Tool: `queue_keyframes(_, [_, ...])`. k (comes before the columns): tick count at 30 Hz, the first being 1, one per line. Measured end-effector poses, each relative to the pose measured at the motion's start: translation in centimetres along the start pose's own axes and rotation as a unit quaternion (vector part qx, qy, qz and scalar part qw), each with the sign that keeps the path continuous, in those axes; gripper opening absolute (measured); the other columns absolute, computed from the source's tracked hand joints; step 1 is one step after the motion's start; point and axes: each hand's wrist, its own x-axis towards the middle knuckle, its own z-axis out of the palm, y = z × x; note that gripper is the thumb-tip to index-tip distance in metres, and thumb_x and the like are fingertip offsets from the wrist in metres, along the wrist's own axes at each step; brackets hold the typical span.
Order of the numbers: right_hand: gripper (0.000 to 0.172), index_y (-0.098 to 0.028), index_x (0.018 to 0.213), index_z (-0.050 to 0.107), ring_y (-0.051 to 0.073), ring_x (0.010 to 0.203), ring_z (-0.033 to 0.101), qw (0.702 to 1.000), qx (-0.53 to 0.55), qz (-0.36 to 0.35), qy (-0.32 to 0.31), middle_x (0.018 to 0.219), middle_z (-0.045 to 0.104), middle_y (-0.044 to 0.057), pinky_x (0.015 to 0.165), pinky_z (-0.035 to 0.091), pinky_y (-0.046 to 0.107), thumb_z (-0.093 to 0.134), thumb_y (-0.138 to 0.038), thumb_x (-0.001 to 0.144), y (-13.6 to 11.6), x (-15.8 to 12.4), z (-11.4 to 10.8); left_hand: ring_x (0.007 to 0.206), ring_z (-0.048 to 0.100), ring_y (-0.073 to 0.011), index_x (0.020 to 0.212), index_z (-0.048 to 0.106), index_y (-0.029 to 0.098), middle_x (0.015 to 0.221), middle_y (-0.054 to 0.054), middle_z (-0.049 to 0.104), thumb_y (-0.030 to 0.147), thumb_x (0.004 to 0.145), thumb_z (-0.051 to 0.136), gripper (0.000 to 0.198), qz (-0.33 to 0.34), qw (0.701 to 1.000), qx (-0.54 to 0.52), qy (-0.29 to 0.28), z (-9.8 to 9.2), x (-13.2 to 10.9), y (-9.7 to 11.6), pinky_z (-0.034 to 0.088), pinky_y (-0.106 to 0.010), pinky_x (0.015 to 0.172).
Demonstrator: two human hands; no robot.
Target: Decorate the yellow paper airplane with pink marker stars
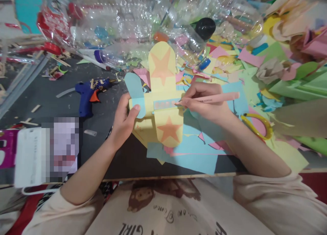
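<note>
A yellow paper airplane (pixel 166 86) with rounded wings is held above the table, an orange star on each wing. My left hand (pixel 124 121) pinches its tail end, the thumb pressing on a light blue paper tail piece (pixel 138 104). Along the body runs a light blue strip (pixel 159 105) with faint orange marks. My right hand (pixel 204 100) grips a pale pink marker (pixel 222 97), its tip at the right part of that strip. Beneath the plane lie yellow and blue paper sheets (pixel 194 163).
A blue hot glue gun (pixel 88 95) lies to the left. Yellow-handled scissors (pixel 267 126) rest by my right forearm. Clear plastic bottles (pixel 120 20) and paper scraps (pixel 219 52) fill the back. At lower left are a white device (pixel 29 156) and a blurred-out item.
</note>
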Motion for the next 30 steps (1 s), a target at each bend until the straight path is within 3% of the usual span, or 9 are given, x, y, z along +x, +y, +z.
queue_keyframes(6, [0.027, -0.021, 0.057, 0.052, 0.01, 0.053, 0.045, 0.999, 0.019, -0.015, -0.021, 0.056, 0.054, -0.004, 0.049, 0.033, 0.026, 0.071, -0.024, 0.077, 0.24, 0.09, 0.02, 0.098, 0.065, -0.0227, 0.116, 0.06, 0.026, 0.106, -0.004, 0.067, 0.049, 0.095, 0.05, 0.032, -0.002, 1.0, -0.005, 0.006, -0.05, 0.16, -0.18, 0.056, -0.036, 0.086])
queue_keyframes(10, [0.023, -0.021, 0.06, 0.055, 0.01, 0.05, 0.046, 0.998, 0.056, -0.011, 0.008, 0.055, 0.057, -0.004, 0.047, 0.034, 0.026, 0.069, -0.026, 0.077, 0.5, 0.19, 0.1, 0.097, 0.065, -0.0229, 0.115, 0.06, 0.027, 0.105, -0.004, 0.067, 0.05, 0.094, 0.052, 0.032, -0.004, 1.0, -0.008, 0.013, -0.05, 0.19, -0.33, 0.056, -0.037, 0.084])
queue_keyframes(30, [0.028, -0.022, 0.056, 0.049, 0.01, 0.053, 0.046, 1.0, 0.008, -0.019, -0.01, 0.057, 0.055, -0.003, 0.05, 0.034, 0.026, 0.066, -0.027, 0.078, -0.15, -0.01, 0.12, 0.1, 0.064, -0.023, 0.117, 0.056, 0.027, 0.108, -0.003, 0.066, 0.049, 0.094, 0.048, 0.033, -0.024, 1.0, 0.006, -0.002, -0.05, 0.1, 0.0, 0.056, -0.037, 0.088])
